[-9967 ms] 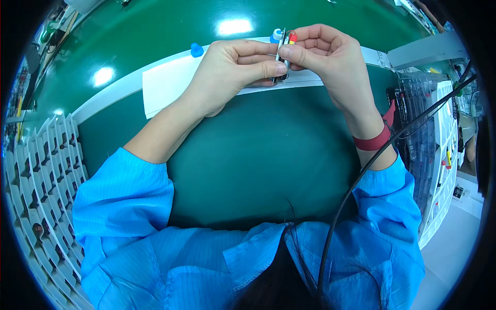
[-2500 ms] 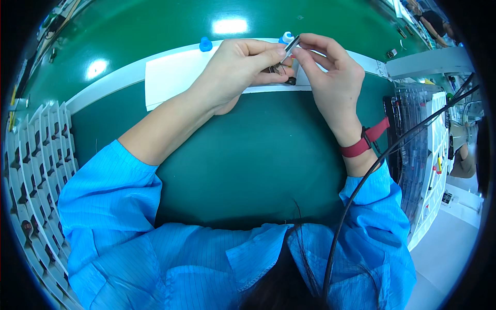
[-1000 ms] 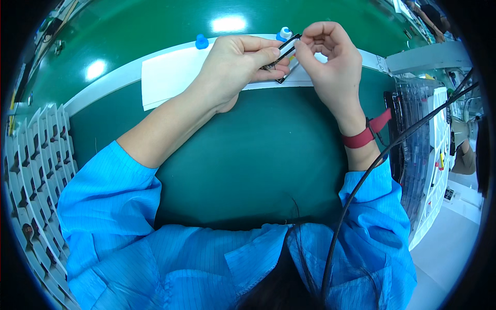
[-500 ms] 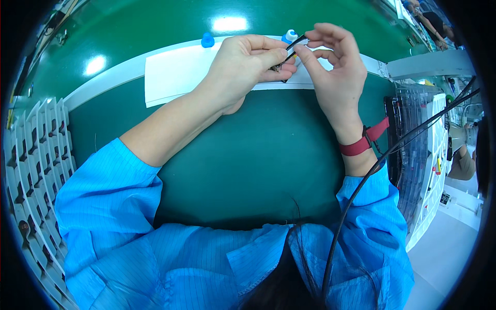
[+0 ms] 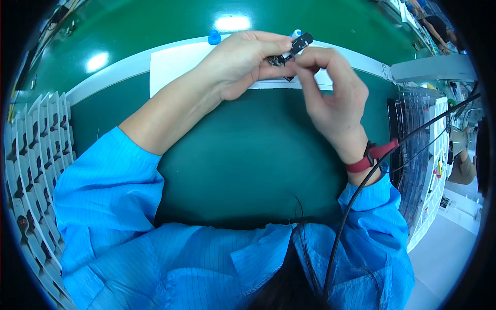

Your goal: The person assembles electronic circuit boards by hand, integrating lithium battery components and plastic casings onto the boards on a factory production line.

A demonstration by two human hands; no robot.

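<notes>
Between the thumb and fingers of my left hand (image 5: 248, 59) is a small black circuit board (image 5: 301, 43), its far end sticking out up and to the right. A smaller dark part hangs near the fingertips, too small to make out. My right hand (image 5: 336, 88), with a red strap at the wrist, is closed, thumb and forefinger pinched at the near side of the board. Whatever lies in that pinch is hidden. Beneath both hands a white sheet (image 5: 175, 67) lies at the far edge of the green mat (image 5: 248, 155).
Behind the sheet stand a blue-capped item (image 5: 214, 37) and a white-and-blue bottle top (image 5: 296, 33). A white slotted rack (image 5: 39, 170) is on the left. Stacked clear trays (image 5: 413, 134) stand on the right, with a black cable (image 5: 356, 188) crossing in front.
The board has turned in my left hand so its dark face shows. My right hand has come down from the board's far end, its fingers drawn into a pinch.
</notes>
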